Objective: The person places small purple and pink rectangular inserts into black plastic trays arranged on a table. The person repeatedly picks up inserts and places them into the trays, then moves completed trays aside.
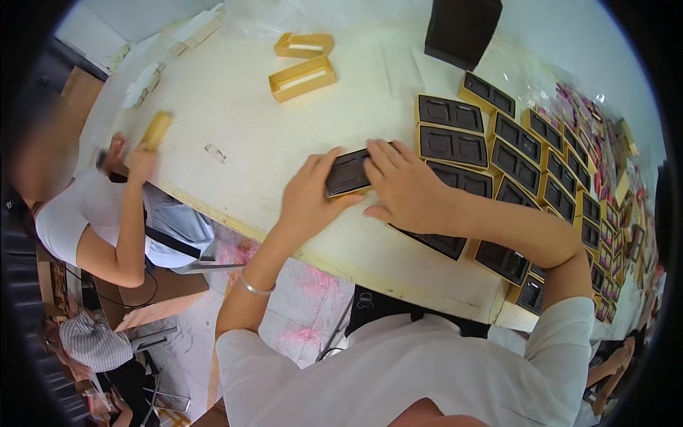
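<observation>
A black plastic tray (346, 173) with moulded recesses sits on a small gold box whose edge shows beneath it, in front of me on the table. My left hand (307, 196) holds its left end, the thumb along the near side. Across the right end lies my right hand (407, 186), fingers on top of the tray and thumb by the near edge. Close to my right forearm stand rows of gold boxes fitted with black trays (452, 146). My forearm hides part of those rows.
Two gold box frames (302, 78) lie at the far side of the table (235, 107). A tall black stack (462, 32) stands at the back. To the left, a co-worker's hand (144, 162) holds a gold box (156, 129). Many filled boxes (605, 263) crowd the far right.
</observation>
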`<control>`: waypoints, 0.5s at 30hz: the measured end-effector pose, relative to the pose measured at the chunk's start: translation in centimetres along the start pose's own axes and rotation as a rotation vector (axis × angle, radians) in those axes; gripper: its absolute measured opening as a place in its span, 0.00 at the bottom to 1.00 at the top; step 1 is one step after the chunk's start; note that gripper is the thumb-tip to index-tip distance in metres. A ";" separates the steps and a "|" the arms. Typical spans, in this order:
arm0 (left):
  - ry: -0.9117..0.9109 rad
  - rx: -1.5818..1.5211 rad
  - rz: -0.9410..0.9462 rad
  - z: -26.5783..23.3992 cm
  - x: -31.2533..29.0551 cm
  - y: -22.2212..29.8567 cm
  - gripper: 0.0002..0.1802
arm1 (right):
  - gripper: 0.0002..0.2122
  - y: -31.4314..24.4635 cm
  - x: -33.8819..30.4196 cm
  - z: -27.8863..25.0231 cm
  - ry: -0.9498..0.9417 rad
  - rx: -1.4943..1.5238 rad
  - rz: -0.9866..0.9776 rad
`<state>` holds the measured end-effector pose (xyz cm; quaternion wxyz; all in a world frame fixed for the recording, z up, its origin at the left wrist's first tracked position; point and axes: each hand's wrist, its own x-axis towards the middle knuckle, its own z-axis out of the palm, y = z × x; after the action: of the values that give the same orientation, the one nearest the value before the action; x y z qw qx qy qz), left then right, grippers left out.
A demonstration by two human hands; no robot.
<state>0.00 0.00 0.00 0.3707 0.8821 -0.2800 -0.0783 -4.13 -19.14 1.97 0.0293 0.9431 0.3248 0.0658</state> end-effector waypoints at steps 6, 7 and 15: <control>0.364 0.309 0.175 -1.9 9.5 -1.1 0.32 | 0.21 6.2 -1.2 2.5 0.144 -0.163 0.253; 0.468 0.459 0.142 -3.6 10.5 -1.5 0.31 | 0.21 6.7 -0.9 1.6 0.186 -0.045 0.296; 0.057 0.545 -0.078 -4.0 10.7 -4.8 0.24 | 0.18 26.7 -0.5 -3.8 0.658 -0.487 0.508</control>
<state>12.39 -0.75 0.20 0.1240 0.9613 -0.2458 0.0107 11.19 -40.41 8.25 0.1278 0.8875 0.0512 0.4398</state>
